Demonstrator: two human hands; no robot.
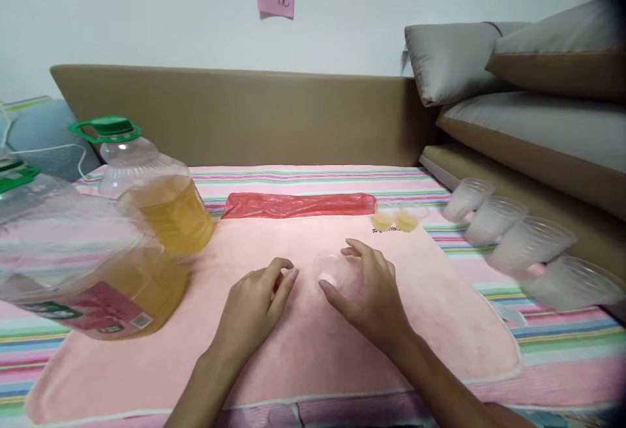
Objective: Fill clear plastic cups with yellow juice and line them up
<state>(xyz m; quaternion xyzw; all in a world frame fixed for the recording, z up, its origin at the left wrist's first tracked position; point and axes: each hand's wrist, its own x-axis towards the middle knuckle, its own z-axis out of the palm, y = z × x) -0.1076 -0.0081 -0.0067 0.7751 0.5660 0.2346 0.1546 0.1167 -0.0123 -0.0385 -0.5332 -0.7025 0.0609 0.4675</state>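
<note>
On the pink mat (313,350) in front of me stands a clear plastic cup (328,270), hard to see against the pink. My right hand (369,291) is curved around its right side, thumb at the near side and forefinger behind. No liquid shows in this cup. My left hand (259,301) is a little to the left, apart from the cup, fingers curled and thumb tip close to the forefinger; nothing shows in it. Farther back, two clear cups (407,220) hold some yellow liquid near the mat's far right corner.
Two big green-capped bottles of yellow drink, a nearer one (117,307) and a farther one (180,213), stand at left. A folded red plastic bag (298,205) lies along the mat's far edge. Several stacks of clear cups (533,243) lie at right, beside piled cushions (538,121).
</note>
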